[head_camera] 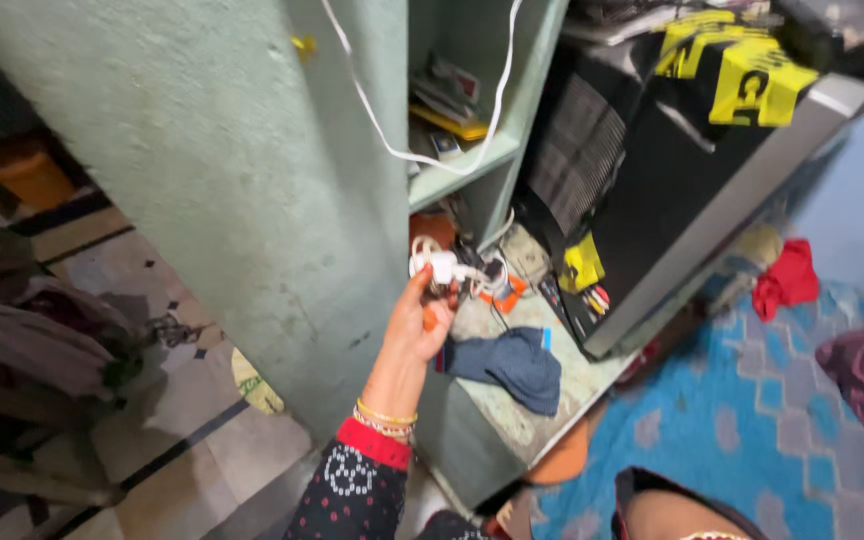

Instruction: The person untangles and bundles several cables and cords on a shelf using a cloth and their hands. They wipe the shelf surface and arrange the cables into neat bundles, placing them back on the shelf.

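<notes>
My left hand (414, 325) reaches up to the lower shelf (512, 415) of a pale green wall niche. Its fingers are closed around a white plug adapter (442, 266) with a coiled white cord. The wrist wears gold bangles above a red cuff and a dark patterned sleeve. Just right of the adapter lies a tangle of dark cables with a small orange piece (505, 292). A folded dark blue cloth (512, 365) lies on the shelf beside my hand. My right hand is out of view.
A white cable (382, 135) hangs from above across the upper shelf (457, 165), which holds small boxes and papers. A black appliance (672, 170) with yellow tape leans at right. A red cloth (787, 280) and blue patterned fabric (752, 420) lie lower right. Bags (32, 330) sit left on the tiled floor.
</notes>
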